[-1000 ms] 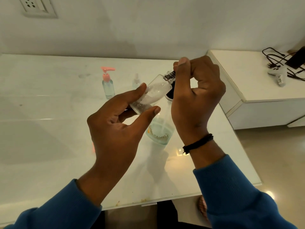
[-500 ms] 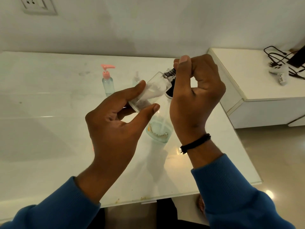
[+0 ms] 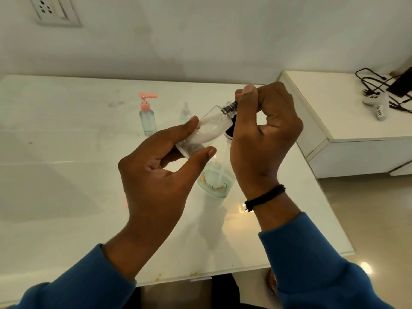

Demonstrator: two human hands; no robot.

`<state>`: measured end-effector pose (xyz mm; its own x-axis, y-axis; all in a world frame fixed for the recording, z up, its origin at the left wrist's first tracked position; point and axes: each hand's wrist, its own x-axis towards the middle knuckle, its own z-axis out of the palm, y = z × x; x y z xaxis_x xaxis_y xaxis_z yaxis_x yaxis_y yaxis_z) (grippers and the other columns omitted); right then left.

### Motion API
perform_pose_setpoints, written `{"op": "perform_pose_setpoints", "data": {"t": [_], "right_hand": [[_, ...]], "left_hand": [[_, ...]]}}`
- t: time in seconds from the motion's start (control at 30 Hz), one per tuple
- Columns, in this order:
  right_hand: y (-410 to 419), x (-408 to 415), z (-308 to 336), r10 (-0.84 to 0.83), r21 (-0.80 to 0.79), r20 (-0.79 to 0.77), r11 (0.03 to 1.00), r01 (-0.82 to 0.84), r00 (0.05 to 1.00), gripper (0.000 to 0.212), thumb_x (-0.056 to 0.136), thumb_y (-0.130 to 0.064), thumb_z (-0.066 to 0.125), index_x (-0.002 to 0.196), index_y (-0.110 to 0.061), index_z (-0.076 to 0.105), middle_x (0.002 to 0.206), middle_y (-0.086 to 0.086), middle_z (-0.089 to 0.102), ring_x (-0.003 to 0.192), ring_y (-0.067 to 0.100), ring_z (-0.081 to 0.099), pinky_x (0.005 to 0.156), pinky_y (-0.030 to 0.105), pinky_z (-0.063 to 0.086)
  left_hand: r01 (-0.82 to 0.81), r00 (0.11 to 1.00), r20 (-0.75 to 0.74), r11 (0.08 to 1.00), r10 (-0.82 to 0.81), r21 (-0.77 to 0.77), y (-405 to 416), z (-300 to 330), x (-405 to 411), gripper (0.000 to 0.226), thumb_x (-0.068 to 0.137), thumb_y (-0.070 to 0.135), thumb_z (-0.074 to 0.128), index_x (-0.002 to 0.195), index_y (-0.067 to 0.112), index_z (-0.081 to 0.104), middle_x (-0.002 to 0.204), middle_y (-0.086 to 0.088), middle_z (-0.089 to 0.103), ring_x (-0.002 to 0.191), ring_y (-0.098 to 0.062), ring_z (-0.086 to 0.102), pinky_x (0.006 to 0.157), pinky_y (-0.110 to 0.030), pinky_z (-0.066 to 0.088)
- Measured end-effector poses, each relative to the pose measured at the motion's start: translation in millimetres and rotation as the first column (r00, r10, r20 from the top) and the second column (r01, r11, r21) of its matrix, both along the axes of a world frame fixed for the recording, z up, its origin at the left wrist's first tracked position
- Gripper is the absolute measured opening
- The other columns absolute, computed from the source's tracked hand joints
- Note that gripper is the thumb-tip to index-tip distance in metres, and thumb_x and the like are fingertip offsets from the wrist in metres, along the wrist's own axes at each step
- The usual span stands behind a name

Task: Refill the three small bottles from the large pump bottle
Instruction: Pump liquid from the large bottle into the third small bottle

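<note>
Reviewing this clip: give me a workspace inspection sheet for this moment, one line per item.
Surface: glossy white table, smudges and crumbs near its front edge.
Job's things: clear small bottle held tilted; pink-pump bottle and tiny spray bottle upright behind; large bottle beneath the hands, mostly hidden.
Clutter: nothing seen.
Grippers: left hand grips the bottle's base; right hand pinches its cap.
Cables: black cables on the side cabinet.
Surroundings: wall socket.

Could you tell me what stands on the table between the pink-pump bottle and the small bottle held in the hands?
In the head view, a small clear spray bottle stands between the pink-pump bottle and the held bottle.
</note>
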<state>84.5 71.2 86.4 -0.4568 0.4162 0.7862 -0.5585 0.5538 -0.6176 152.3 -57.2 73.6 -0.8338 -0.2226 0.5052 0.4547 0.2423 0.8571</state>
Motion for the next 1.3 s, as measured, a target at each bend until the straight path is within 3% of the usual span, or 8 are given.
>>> {"op": "perform_pose_setpoints", "data": {"t": [0.3,0.47,0.6,0.97,1.13,1.3], "right_hand": [[-0.3,-0.3,-3.2,-0.003,-0.004,-0.004,1.0,0.003,1.0,0.033,0.097,-0.008,0.057,0.066,0.004,0.062,0.065,0.009,0.058,0.065,0.034,0.053,0.06,0.051,0.043],[-0.5,-1.8,5.6,-0.025,0.021,-0.044,0.999,0.026,0.999,0.035,0.096,-0.008,0.057,0.064,0.004,0.061,0.063,0.01,0.058,0.063,0.026,0.051,0.063,0.048,0.043],[-1.5,-0.8,-1.5,-0.008,0.005,-0.019,1.0,0.008,1.0,0.036,0.097,-0.01,0.056,0.065,0.006,0.06,0.065,0.012,0.058,0.065,0.035,0.054,0.059,0.052,0.043],[0.4,-1.4,-3.2,-0.007,0.008,-0.025,1.0,0.008,1.0,0.036,0.097,-0.009,0.056,0.065,0.006,0.059,0.064,0.013,0.057,0.064,0.033,0.052,0.062,0.053,0.044],[-0.2,-2.7,4.4,-0.033,0.031,-0.058,0.999,0.035,0.998,0.035,0.097,-0.009,0.057,0.065,0.004,0.061,0.063,0.011,0.057,0.062,0.024,0.05,0.064,0.046,0.044],[-1.6,-0.6,1.7,-0.024,0.028,-0.064,0.999,0.025,0.998,0.035,0.097,-0.007,0.056,0.065,0.006,0.06,0.064,0.011,0.057,0.062,0.028,0.052,0.063,0.051,0.045]], "left_hand": [[-0.013,1.0,-0.001,1.0,0.013,-0.018,0.3,-1.9,-1.7,0.044,0.081,0.016,0.084,0.12,0.021,0.065,0.117,0.015,0.066,0.109,0.004,0.067,0.085,-0.01,0.054],[0.002,1.0,-0.009,1.0,-0.002,-0.006,-0.1,-0.7,-1.2,0.044,0.081,0.016,0.083,0.12,0.019,0.064,0.117,0.018,0.065,0.109,0.008,0.065,0.086,-0.01,0.053],[-0.006,1.0,-0.001,1.0,0.006,-0.006,-0.6,-1.8,-1.9,0.045,0.08,0.016,0.085,0.12,0.019,0.065,0.116,0.017,0.066,0.108,0.005,0.067,0.086,-0.011,0.055],[-0.019,1.0,0.013,0.999,0.02,-0.028,0.7,-3.1,-1.9,0.044,0.081,0.02,0.084,0.12,0.021,0.065,0.115,0.022,0.064,0.106,0.011,0.065,0.085,-0.008,0.052],[-0.011,1.0,0.003,1.0,0.011,-0.019,0.5,-2.1,-2.3,0.044,0.08,0.02,0.084,0.12,0.02,0.065,0.115,0.022,0.063,0.106,0.013,0.064,0.085,-0.008,0.053],[-0.024,1.0,0.003,0.999,0.024,-0.026,1.0,-0.5,-2.3,0.045,0.08,0.023,0.085,0.12,0.02,0.066,0.114,0.023,0.064,0.104,0.013,0.065,0.084,-0.009,0.053]]}}
